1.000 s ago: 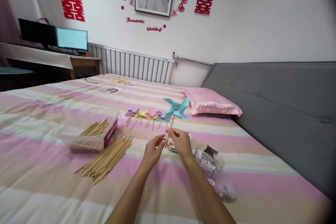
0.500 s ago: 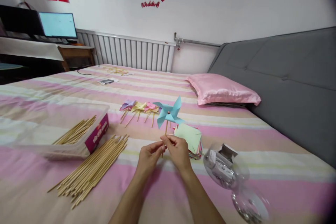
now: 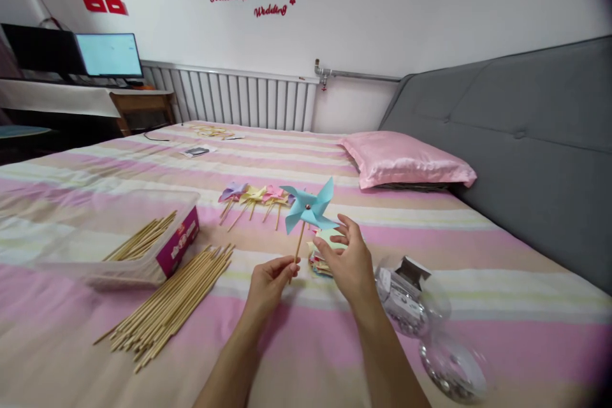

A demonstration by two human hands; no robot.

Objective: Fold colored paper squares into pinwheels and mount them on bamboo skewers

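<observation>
My left hand (image 3: 268, 280) pinches the wooden stick of a light blue paper pinwheel (image 3: 308, 207) and holds it upright above the striped bed (image 3: 287, 344). Just right of the pinwheel, my right hand (image 3: 348, 261) is open, its fingertips near the lower blade; I cannot tell whether they touch it. Behind my right hand lies a stack of coloured paper squares (image 3: 319, 261), partly hidden. A row of finished pinwheels (image 3: 255, 196) in purple, yellow and pink lies on the bed farther back.
A loose pile of wooden sticks (image 3: 169, 306) lies at the left beside a clear box (image 3: 138, 248) holding more sticks. A clear jar (image 3: 406, 296) and its lid (image 3: 452, 366) lie at the right. A pink pillow (image 3: 406, 169) rests by the grey headboard (image 3: 526, 140).
My right hand let go of the stick and opened beside the pinwheel's blades. My left hand keeps hold of the stick. The view shifted slightly.
</observation>
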